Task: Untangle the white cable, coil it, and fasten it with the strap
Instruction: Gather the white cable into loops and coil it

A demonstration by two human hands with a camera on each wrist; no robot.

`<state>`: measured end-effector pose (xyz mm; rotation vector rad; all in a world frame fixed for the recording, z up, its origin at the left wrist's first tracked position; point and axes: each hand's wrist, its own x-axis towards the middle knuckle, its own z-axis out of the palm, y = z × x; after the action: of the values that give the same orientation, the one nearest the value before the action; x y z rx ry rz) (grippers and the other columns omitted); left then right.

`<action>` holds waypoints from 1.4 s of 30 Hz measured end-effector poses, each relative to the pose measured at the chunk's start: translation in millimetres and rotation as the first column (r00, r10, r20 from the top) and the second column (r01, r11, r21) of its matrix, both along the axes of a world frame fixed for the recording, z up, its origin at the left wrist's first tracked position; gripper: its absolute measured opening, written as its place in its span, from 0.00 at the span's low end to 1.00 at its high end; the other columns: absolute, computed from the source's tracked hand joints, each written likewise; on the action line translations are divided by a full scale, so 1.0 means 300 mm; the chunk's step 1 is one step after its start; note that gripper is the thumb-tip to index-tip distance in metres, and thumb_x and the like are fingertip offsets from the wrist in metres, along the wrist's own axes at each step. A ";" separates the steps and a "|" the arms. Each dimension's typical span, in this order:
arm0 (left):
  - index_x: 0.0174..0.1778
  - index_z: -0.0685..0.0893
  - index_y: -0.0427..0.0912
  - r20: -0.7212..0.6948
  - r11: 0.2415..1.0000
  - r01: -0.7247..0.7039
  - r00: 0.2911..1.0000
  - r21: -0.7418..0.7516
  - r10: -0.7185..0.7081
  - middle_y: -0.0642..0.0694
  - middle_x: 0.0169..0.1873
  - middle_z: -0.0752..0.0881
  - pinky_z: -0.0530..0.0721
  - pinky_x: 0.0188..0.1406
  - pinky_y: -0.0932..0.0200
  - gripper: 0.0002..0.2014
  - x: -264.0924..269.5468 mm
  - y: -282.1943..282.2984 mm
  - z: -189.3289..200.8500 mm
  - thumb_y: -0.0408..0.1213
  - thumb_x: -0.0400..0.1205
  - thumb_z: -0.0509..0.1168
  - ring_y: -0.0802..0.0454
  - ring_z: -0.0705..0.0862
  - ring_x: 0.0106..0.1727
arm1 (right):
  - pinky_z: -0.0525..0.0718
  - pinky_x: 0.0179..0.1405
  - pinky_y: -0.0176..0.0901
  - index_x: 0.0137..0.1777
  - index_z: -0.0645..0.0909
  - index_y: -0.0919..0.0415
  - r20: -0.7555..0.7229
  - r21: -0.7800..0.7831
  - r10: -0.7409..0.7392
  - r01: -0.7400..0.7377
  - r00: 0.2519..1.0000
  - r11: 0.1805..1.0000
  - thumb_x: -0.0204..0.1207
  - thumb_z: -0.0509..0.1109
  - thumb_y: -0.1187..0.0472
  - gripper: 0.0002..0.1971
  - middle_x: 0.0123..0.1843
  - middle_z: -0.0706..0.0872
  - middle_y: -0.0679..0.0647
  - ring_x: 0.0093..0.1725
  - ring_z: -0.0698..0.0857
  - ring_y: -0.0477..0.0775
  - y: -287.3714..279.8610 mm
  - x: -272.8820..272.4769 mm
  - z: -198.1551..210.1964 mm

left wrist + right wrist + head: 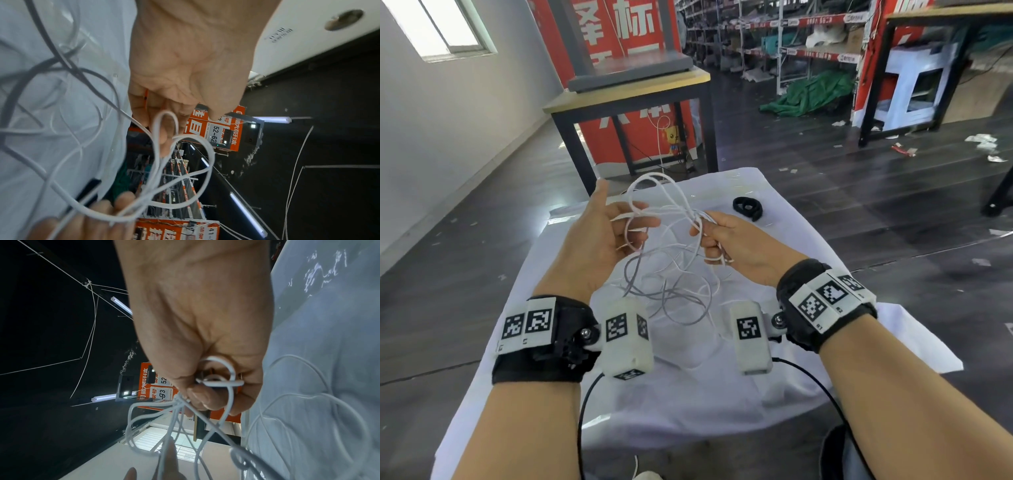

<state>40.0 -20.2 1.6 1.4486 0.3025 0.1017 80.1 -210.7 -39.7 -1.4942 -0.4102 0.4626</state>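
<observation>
The thin white cable (671, 240) hangs in loose tangled loops above the white-clothed tabletop (808, 342), pinched in the right hand (736, 245)'s curled fingers (205, 395) and draped over the left hand (602, 236)'s relaxed, spread fingers (164, 138). It looks light, limp and snag-prone, so it is best held near a free end. The black strap (747, 207) lies far right.

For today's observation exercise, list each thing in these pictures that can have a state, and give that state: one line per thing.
white cable: tangled, uncoiled, lifted between both hands, loops hanging to the cloth.
black strap: unused, lying loose on the cloth, apart from the cable.
left hand: fingers loosely spread, cable loops draped over them.
right hand: curled, gripping a bunch of strands.
white cloth: spread flat, wrinkled.
</observation>
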 end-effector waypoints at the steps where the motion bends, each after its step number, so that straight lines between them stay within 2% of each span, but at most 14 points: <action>1: 0.50 0.86 0.40 0.015 0.999 0.005 1.000 -0.042 -0.004 0.41 0.42 0.91 0.81 0.42 0.58 0.28 0.000 -0.001 0.003 0.60 0.85 0.51 0.52 0.83 0.32 | 0.74 0.31 0.28 0.45 0.76 0.58 0.008 -0.022 0.001 -0.001 1.000 1.000 0.88 0.54 0.60 0.12 0.31 0.67 0.48 0.26 0.67 0.43 -0.002 0.000 -0.002; 5: 0.48 0.81 0.39 0.110 0.959 -0.030 0.992 -0.281 0.063 0.43 0.35 0.86 0.89 0.43 0.53 0.18 0.003 -0.013 0.010 0.52 0.85 0.59 0.51 0.85 0.35 | 0.74 0.29 0.27 0.49 0.75 0.62 0.030 -0.083 0.049 -0.047 0.998 0.995 0.88 0.53 0.62 0.11 0.31 0.67 0.49 0.26 0.68 0.44 -0.002 -0.007 -0.009; 7: 0.47 0.80 0.36 0.103 0.913 -0.071 0.987 -0.401 0.122 0.41 0.35 0.85 0.90 0.45 0.54 0.18 0.008 -0.018 0.004 0.51 0.84 0.62 0.50 0.86 0.39 | 0.74 0.29 0.27 0.47 0.75 0.61 0.030 -0.074 0.035 -0.033 0.999 0.997 0.88 0.53 0.62 0.11 0.31 0.67 0.49 0.25 0.68 0.43 0.003 -0.010 -0.010; 12: 0.58 0.80 0.29 0.008 0.904 0.035 0.999 -0.427 -0.035 0.38 0.48 0.85 0.89 0.52 0.54 0.36 0.030 -0.051 -0.036 0.64 0.76 0.64 0.47 0.86 0.55 | 0.72 0.33 0.31 0.46 0.75 0.59 0.050 -0.069 -0.054 0.057 0.997 0.996 0.88 0.52 0.60 0.12 0.32 0.67 0.49 0.28 0.67 0.45 0.013 -0.008 -0.004; 15: 0.63 0.79 0.32 0.062 0.906 0.048 0.998 -0.421 -0.024 0.38 0.54 0.85 0.85 0.60 0.53 0.35 0.030 -0.078 -0.043 0.61 0.74 0.67 0.48 0.86 0.57 | 0.69 0.33 0.34 0.46 0.75 0.59 0.072 -0.097 -0.089 0.096 0.993 0.991 0.88 0.51 0.59 0.13 0.31 0.67 0.49 0.29 0.67 0.45 0.017 -0.005 -0.006; 19: 0.68 0.77 0.33 0.190 0.794 0.078 0.981 -0.603 0.048 0.36 0.62 0.85 0.84 0.63 0.54 0.28 0.020 -0.103 -0.028 0.51 0.79 0.68 0.46 0.85 0.64 | 0.66 0.33 0.36 0.49 0.75 0.61 0.094 -0.133 -0.082 0.094 0.992 0.987 0.88 0.51 0.60 0.12 0.32 0.67 0.49 0.29 0.67 0.46 0.021 -0.009 -0.005; 23: 0.59 0.82 0.36 0.128 0.941 0.042 0.992 -0.334 0.001 0.41 0.49 0.84 0.85 0.62 0.52 0.23 0.025 -0.111 -0.029 0.52 0.79 0.68 0.49 0.85 0.54 | 0.67 0.22 0.24 0.50 0.74 0.64 0.154 -0.197 -0.051 0.082 0.987 0.977 0.88 0.50 0.64 0.12 0.32 0.67 0.52 0.29 0.66 0.46 0.021 -0.023 0.002; 26: 0.44 0.83 0.41 0.068 0.991 0.003 0.998 -0.134 0.006 0.41 0.43 0.88 0.86 0.58 0.53 0.09 0.022 -0.130 -0.036 0.44 0.79 0.71 0.48 0.88 0.49 | 0.68 0.22 0.22 0.50 0.74 0.64 0.204 -0.254 -0.015 0.068 0.979 0.965 0.88 0.50 0.63 0.12 0.32 0.69 0.51 0.30 0.67 0.46 0.022 -0.025 -0.003; 30: 0.41 0.81 0.35 0.071 0.986 -0.063 0.995 -0.152 0.074 0.39 0.30 0.88 0.90 0.44 0.54 0.04 0.028 -0.115 -0.042 0.27 0.81 0.63 0.45 0.88 0.38 | 0.67 0.21 0.21 0.51 0.78 0.64 0.232 -0.301 0.016 0.057 0.972 0.952 0.87 0.51 0.63 0.13 0.32 0.70 0.51 0.29 0.69 0.46 0.021 -0.023 -0.006; 32: 0.44 0.81 0.33 0.049 0.976 -0.077 0.995 -0.204 0.089 0.37 0.32 0.88 0.91 0.41 0.55 0.06 0.032 -0.095 -0.044 0.23 0.80 0.59 0.44 0.89 0.37 | 0.67 0.20 0.22 0.50 0.77 0.63 0.205 -0.287 -0.001 0.061 0.979 0.956 0.87 0.51 0.64 0.12 0.32 0.71 0.51 0.29 0.69 0.46 0.019 -0.023 -0.007; 34: 0.44 0.80 0.35 0.043 0.953 -0.056 0.996 -0.297 0.072 0.38 0.36 0.87 0.90 0.45 0.54 0.08 0.031 -0.077 -0.046 0.21 0.80 0.57 0.46 0.90 0.39 | 0.67 0.21 0.25 0.49 0.75 0.62 0.151 -0.255 -0.011 0.049 0.989 0.966 0.88 0.51 0.63 0.11 0.32 0.71 0.51 0.29 0.69 0.46 0.021 -0.019 -0.010; 37: 0.45 0.80 0.36 0.045 0.904 -0.022 0.998 -0.428 0.046 0.40 0.37 0.88 0.90 0.48 0.53 0.09 0.028 -0.052 -0.040 0.21 0.81 0.55 0.47 0.91 0.40 | 0.65 0.30 0.36 0.45 0.72 0.60 0.113 -0.203 -0.009 0.032 0.994 0.979 0.88 0.52 0.61 0.11 0.32 0.72 0.50 0.28 0.69 0.46 0.026 -0.010 -0.021; 39: 0.48 0.80 0.34 0.038 0.921 0.008 0.999 -0.390 0.008 0.37 0.40 0.90 0.91 0.44 0.53 0.09 0.029 -0.039 -0.035 0.21 0.82 0.55 0.45 0.91 0.42 | 0.64 0.31 0.38 0.44 0.71 0.60 0.103 -0.178 -0.024 0.042 0.994 0.983 0.88 0.52 0.61 0.11 0.31 0.71 0.50 0.28 0.68 0.46 0.027 -0.007 -0.023; 42: 0.52 0.81 0.33 0.002 0.985 0.033 0.999 -0.167 -0.033 0.34 0.45 0.90 0.91 0.46 0.53 0.09 0.028 -0.036 -0.037 0.21 0.82 0.57 0.44 0.91 0.43 | 0.67 0.29 0.34 0.48 0.73 0.59 0.097 -0.170 -0.026 0.042 0.995 0.985 0.88 0.51 0.63 0.11 0.32 0.70 0.51 0.29 0.67 0.46 0.024 -0.006 -0.024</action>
<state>48.2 -31.1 -9.6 1.2865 0.2808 0.0477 78.3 -203.4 -46.8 -1.6928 -0.4265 0.4094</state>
